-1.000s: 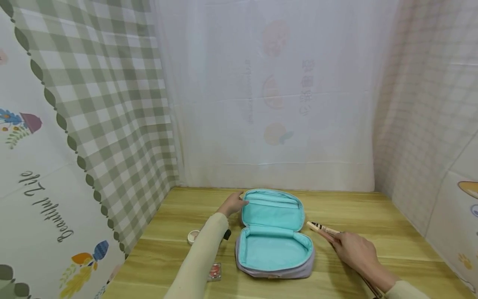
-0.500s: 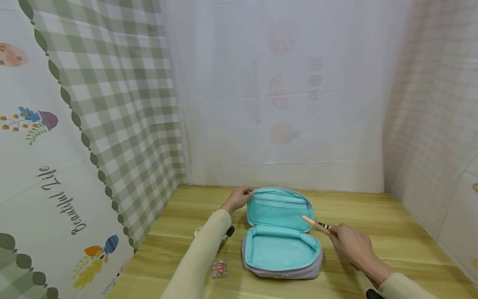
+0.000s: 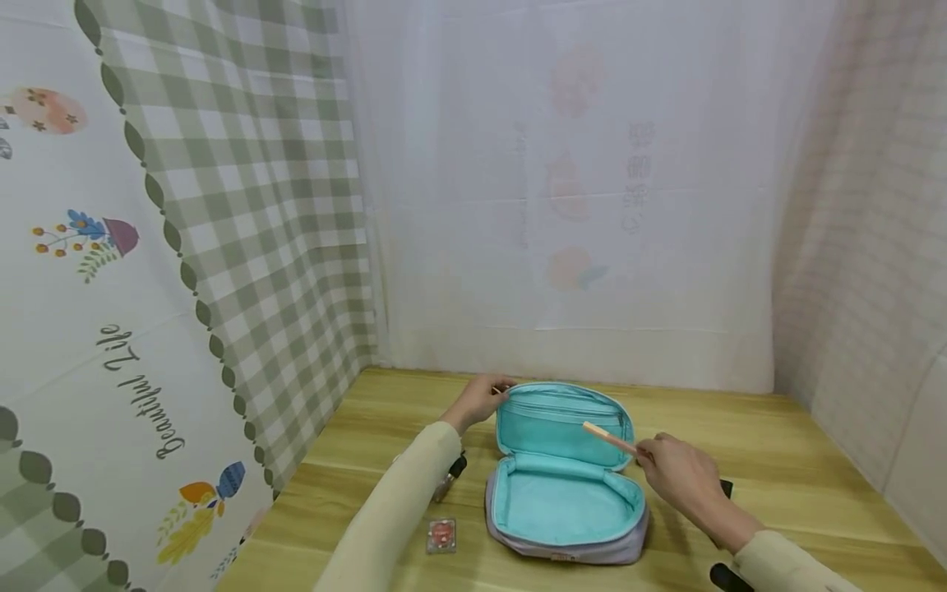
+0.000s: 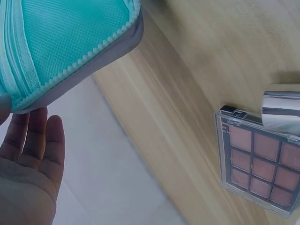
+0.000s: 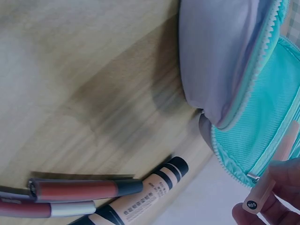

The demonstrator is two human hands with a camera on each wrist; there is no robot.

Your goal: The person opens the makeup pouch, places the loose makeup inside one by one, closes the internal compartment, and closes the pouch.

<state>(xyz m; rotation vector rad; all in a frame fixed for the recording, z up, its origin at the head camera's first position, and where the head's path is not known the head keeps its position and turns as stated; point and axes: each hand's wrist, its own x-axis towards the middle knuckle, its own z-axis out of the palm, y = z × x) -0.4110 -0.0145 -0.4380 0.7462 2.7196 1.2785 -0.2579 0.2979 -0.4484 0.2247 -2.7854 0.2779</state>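
Observation:
An unzipped cosmetic bag, lilac outside (image 3: 565, 554) and turquoise inside, sits with its lid (image 3: 565, 444) raised at the back. My left hand (image 3: 477, 403) pinches the lid's far left corner, thumb on the inner face and fingers beneath, as the left wrist view shows. A slim peach cosmetic tube (image 3: 607, 436), its end marked "R05", is held in my right hand (image 3: 682, 475). Thumb and fingers grip the tube near that marked end (image 5: 252, 205); its other end points left, overlapping the lid's inner mesh pocket in the head view.
Left of the bag lie a clear square compact (image 3: 441, 535) and a black-capped bottle (image 3: 451, 477). An eyeshadow palette (image 4: 264, 161) lies beside a silver cylinder (image 4: 283, 111). On the right are a black-banded peach tube (image 5: 145, 194) and two lip gloss tubes (image 5: 77, 189).
My right hand has lifted the slim tube from beside the black-banded one and carried it left to the lid. The left hand has stayed at the lid's corner. The head view has shifted slightly.

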